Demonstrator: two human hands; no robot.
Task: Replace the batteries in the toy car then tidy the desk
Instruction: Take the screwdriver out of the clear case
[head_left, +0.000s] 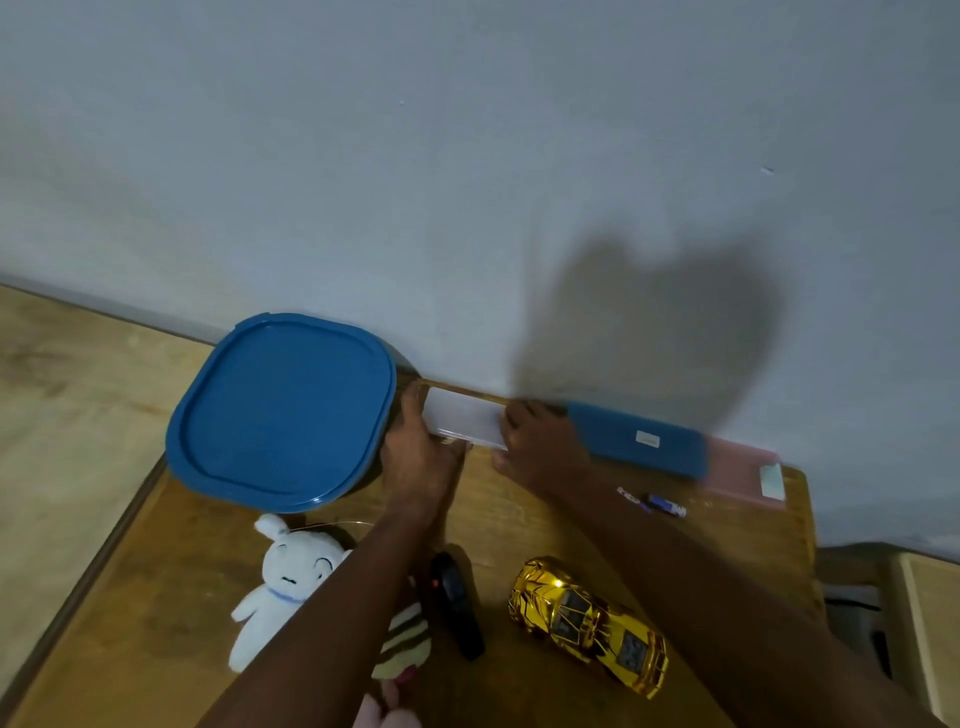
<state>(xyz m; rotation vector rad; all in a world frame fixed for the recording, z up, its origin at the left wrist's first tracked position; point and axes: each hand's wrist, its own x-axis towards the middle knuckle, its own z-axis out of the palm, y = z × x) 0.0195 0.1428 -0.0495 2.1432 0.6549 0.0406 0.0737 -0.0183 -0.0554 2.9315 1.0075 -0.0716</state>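
Forearms (332, 623) hang over the car (589, 621). Left grip (415, 449) and right grip (540, 447) each clamp one end of the box (464, 423). Pulling back low could knock the car off the counter (498, 519).

left hand (418, 454), right hand (543, 449) hold clear box (464, 425)

Far edge, L to R: lidded container (283, 410), small box (465, 426), long case (639, 441) (all against the wall (467, 156)). Batteries (654, 503) just nearer. Near row, L to R: plush (291, 577), remote (457, 603), toy car (589, 621).
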